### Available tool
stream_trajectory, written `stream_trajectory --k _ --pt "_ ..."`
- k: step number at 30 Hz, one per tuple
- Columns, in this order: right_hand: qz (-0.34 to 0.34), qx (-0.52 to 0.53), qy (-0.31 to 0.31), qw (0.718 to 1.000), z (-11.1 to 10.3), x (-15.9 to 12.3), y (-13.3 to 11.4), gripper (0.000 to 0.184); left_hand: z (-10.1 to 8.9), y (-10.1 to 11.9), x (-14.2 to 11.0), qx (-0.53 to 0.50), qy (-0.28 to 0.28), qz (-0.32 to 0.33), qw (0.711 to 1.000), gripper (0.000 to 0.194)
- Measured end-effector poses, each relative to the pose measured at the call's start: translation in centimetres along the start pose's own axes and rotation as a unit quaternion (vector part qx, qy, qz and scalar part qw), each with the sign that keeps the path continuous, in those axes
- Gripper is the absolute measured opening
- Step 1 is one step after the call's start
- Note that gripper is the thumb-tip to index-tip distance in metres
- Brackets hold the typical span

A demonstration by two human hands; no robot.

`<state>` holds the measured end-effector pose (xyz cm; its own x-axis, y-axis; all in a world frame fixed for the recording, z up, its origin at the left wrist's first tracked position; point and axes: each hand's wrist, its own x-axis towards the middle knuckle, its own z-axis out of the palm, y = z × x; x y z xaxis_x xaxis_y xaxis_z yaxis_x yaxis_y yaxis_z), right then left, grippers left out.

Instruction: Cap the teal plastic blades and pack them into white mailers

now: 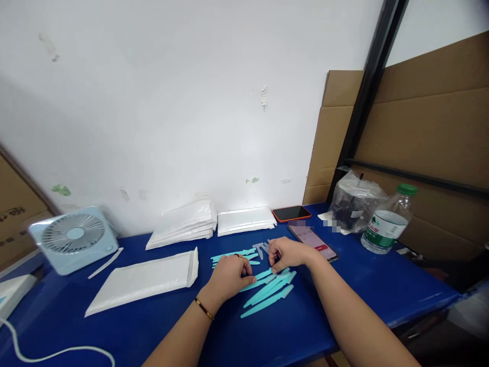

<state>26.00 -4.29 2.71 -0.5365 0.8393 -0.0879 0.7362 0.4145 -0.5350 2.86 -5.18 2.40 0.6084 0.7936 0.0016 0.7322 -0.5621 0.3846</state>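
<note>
Several turquoise plastic strips (269, 293) lie fanned on the blue table (344, 306). My left hand (229, 278), with a ring and a gold bracelet, rests curled on the strips, fingertips pressing one. My right hand (288, 253) hovers just beyond it, fingers pinched at the near end of a strip. More turquoise strips (233, 255) and a few grey pieces (261, 248) lie behind the hands. Whether either hand actually grips a strip is unclear.
White padded envelopes lie in a stack at left (147, 280) and in two piles by the wall (185, 223) (246, 220). A small fan (74, 238), two phones (292, 213) (313, 242), a plastic bag (355, 201) and a water bottle (385, 219) stand around. Cardboard (431, 127) lines the right.
</note>
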Motion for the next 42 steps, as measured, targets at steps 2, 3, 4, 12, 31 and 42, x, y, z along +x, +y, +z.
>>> stream_trajectory --k 2,3,4,12,31,42 --pt "-0.005 -0.003 0.003 1.0 0.3 0.2 -0.2 0.012 0.2 -0.1 0.2 0.004 -0.014 -0.011 1.0 0.015" --pt "-0.007 -0.004 0.009 1.0 0.4 0.3 -0.2 0.012 0.2 -0.3 0.3 0.012 -0.012 -0.017 1.0 0.014" --pt "-0.01 -0.004 0.018 1.0 0.4 0.4 -0.2 0.012 0.2 -0.5 0.4 0.021 -0.003 -0.022 1.0 0.014" --pt "0.012 0.0 0.164 0.986 -0.3 0.4 1.4 0.013 -1.9 -2.2 0.3 0.095 0.082 -0.08 0.989 0.012" --pt "0.007 0.021 0.15 0.988 -0.4 0.2 0.9 0.019 -1.8 -2.6 0.1 0.106 0.058 -0.073 0.99 0.012" --pt "-0.017 0.038 -0.078 0.996 -0.1 -0.4 0.7 0.02 -0.6 0.2 -0.8 -0.038 -0.002 -0.012 0.999 0.035"
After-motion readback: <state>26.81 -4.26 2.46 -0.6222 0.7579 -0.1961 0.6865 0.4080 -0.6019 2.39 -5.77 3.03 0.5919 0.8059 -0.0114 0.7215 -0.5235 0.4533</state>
